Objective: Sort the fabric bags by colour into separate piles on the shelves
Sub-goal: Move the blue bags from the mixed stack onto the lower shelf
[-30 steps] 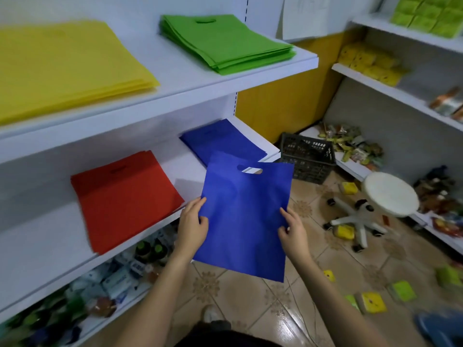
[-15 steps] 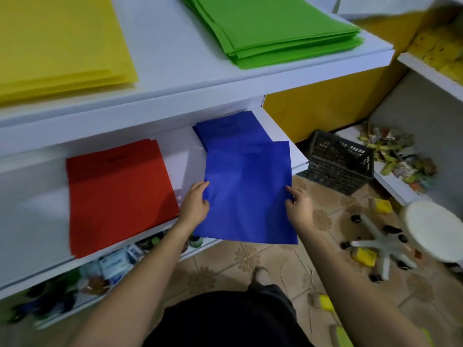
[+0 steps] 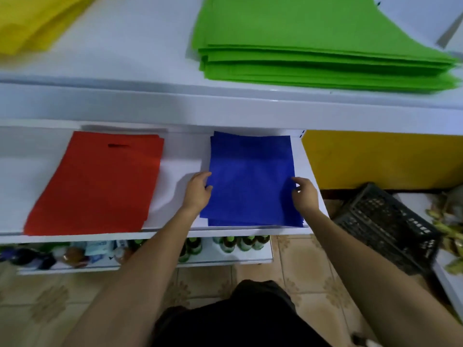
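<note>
A flat blue fabric bag lies on top of a stack of blue fabric bags on the white middle shelf, just right of the view's centre. The left hand grips the bag's edge at nine o'clock, thumb on top and fingers curled round it. The right hand holds the opposite edge at three o'clock, its fingers bent round the fabric. The layers under the bag show slightly offset along the near edge at six o'clock. At nine o'clock from the blue stack, apart from it on the same shelf, lies a pile of red fabric bags with a slot handle at its far end. On the white upper shelf, a thick pile of green fabric bags sits at twelve o'clock from the blue stack and a pile of yellow fabric bags at ten o'clock. A black plastic crate stands on the tiled floor at four o'clock, and green-capped bottles line the low shelf at six o'clock.
</note>
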A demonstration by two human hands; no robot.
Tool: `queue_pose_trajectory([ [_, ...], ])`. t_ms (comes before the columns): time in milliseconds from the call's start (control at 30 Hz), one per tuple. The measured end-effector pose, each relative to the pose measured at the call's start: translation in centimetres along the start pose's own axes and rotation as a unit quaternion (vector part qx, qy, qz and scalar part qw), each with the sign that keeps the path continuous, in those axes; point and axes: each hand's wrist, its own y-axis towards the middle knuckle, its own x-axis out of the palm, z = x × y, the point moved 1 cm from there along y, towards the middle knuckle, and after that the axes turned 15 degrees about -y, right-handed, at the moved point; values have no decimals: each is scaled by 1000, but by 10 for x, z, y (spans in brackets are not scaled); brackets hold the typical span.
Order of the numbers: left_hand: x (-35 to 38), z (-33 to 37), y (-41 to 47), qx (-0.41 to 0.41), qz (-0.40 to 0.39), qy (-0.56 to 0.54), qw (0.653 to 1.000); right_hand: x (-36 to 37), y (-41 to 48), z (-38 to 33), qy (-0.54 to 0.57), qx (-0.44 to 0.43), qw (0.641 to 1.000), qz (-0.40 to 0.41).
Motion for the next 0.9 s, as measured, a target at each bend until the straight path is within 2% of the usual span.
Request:
queue_pose_trajectory([
  [200,27,-16,14,-50,0,19,999,12,37,18,-36,-51,992,-109],
  [433,5,-11,-37,-70,78,23,994,5,16,-5,-64,-123,985,-104],
  [600,-42,-17,-81,-77,116,16,990,20,-25,-61,-88,-250,953,-149],
  [767,-112,-33,-130,-83,180,34,980,52,-84,-142,-61,-360,913,-181],
  [900,-180,-54,-186,-118,211,28,970,79,-149,-215,-48,-435,878,-195],
])
